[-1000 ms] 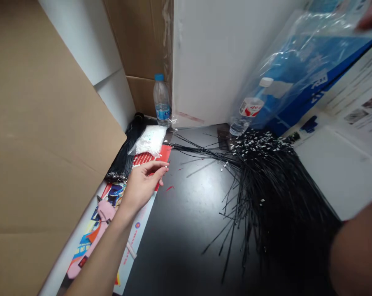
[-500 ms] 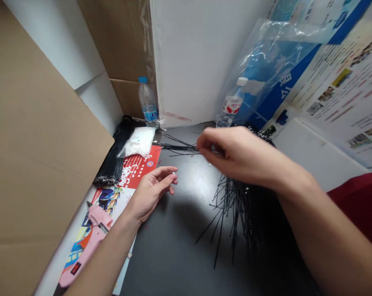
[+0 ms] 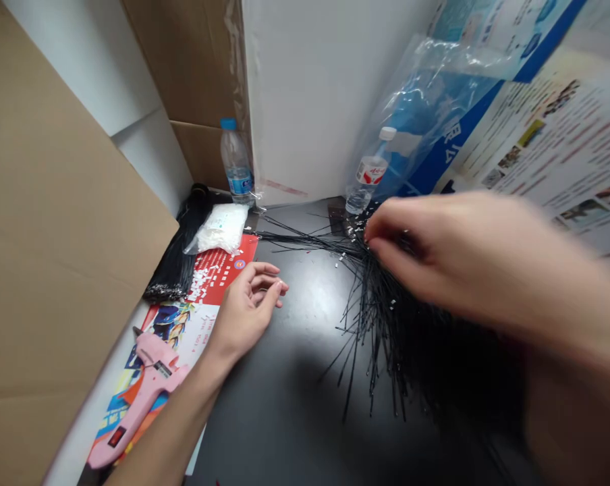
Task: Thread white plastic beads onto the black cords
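My left hand (image 3: 252,307) hovers over the left part of the dark table, thumb drawn in against curled fingers. Whatever is in that pinch, if anything, is too small to make out. On the right, my right hand (image 3: 436,250) is blurred, its thumb and fingertips brought together above a loose pile of thin black cords (image 3: 380,324). Its fingertips hide anything between them. More black cords (image 3: 299,239) stretch from the pile towards the left. Small white pieces (image 3: 200,283) lie scattered on a red printed sheet (image 3: 227,273), beside a clear bag of white pieces (image 3: 221,228).
A pink glue gun (image 3: 150,385) rests on printed paper at the left. Behind it lies a tied bundle of black cords (image 3: 176,256). Two water bottles, one blue-capped (image 3: 237,165) and one white-capped (image 3: 370,172), stand at the back. A cardboard panel (image 3: 67,256) walls the left side.
My right hand has moved right, from the ends of the stretched cords to above the pile. My left hand stays nearly in place, its fingers slightly more curled. The view has shifted a little.
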The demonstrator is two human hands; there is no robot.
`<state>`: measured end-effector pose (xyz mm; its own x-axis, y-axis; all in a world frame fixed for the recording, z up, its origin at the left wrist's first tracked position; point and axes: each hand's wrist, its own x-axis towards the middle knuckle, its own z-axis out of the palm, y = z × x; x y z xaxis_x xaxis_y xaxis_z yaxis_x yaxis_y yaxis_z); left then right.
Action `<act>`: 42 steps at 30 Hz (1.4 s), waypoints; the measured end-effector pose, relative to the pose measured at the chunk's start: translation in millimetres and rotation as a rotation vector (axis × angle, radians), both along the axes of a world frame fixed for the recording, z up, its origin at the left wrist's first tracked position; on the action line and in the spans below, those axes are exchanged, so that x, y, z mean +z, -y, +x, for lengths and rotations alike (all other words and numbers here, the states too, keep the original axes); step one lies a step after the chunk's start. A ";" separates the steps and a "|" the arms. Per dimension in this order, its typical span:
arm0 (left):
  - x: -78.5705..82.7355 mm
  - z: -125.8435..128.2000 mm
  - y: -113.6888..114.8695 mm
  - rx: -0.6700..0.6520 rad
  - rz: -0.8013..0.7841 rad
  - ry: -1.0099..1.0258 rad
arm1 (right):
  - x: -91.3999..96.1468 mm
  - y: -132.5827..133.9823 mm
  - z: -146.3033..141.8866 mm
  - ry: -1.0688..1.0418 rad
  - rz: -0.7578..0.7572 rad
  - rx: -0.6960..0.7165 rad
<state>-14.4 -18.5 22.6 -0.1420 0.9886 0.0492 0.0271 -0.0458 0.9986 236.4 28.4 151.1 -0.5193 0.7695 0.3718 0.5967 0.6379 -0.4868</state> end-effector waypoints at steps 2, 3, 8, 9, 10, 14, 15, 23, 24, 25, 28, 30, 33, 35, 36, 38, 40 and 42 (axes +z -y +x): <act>-1.6 0.8 2.7 -0.023 0.036 -0.130 | -26.3 8.8 -13.6 0.004 -0.025 0.005; -2.7 1.0 4.1 -0.038 0.049 -0.202 | -42.1 12.4 -21.9 0.004 -0.044 0.010; -10.1 3.3 7.0 -0.094 0.060 -0.398 | -115.9 22.3 -53.0 -0.100 -0.226 0.027; -12.1 4.4 6.3 -0.109 0.042 -0.387 | -125.6 23.0 -54.6 -0.163 -0.274 0.019; -14.0 5.5 5.4 -0.124 0.019 -0.368 | -133.3 23.5 -54.8 -0.229 -0.325 0.006; -18.7 8.7 1.5 -0.179 -0.026 -0.356 | -150.2 22.7 -50.6 -0.391 -0.494 -0.035; -18.8 8.8 1.1 -0.189 -0.027 -0.374 | -152.2 22.2 -49.8 -0.401 -0.519 -0.034; -16.7 8.3 1.7 -0.218 -0.083 -0.367 | -157.0 21.2 -52.0 -0.355 -0.512 0.003; -17.0 9.3 1.8 -0.225 -0.108 -0.335 | -156.8 21.6 -52.0 -0.341 -0.497 0.009; -17.6 10.5 1.9 -0.229 -0.131 -0.299 | -156.4 22.1 -51.8 -0.333 -0.482 0.012; -19.7 14.5 2.1 -0.218 -0.179 -0.180 | -155.5 23.2 -50.8 -0.336 -0.443 0.002; -20.6 16.5 1.9 -0.203 -0.197 -0.113 | -155.5 23.5 -49.8 -0.348 -0.429 -0.005; -19.9 17.3 0.9 -0.183 -0.217 -0.071 | -156.5 23.3 -48.7 -0.363 -0.442 -0.012; -18.3 16.4 0.0 -0.164 -0.221 -0.078 | -157.4 23.1 -48.6 -0.376 -0.464 -0.016; -17.5 15.7 -0.4 -0.160 -0.221 -0.092 | -157.8 22.9 -48.8 -0.381 -0.475 -0.017; -16.4 14.1 -0.9 -0.167 -0.219 -0.129 | -158.3 22.8 -49.5 -0.390 -0.496 -0.017; -16.0 13.3 -1.0 -0.184 -0.209 -0.161 | -158.6 22.7 -50.3 -0.395 -0.511 -0.017; -16.2 13.5 -0.8 -0.185 -0.192 -0.161 | -159.0 22.6 -51.0 -0.399 -0.513 -0.014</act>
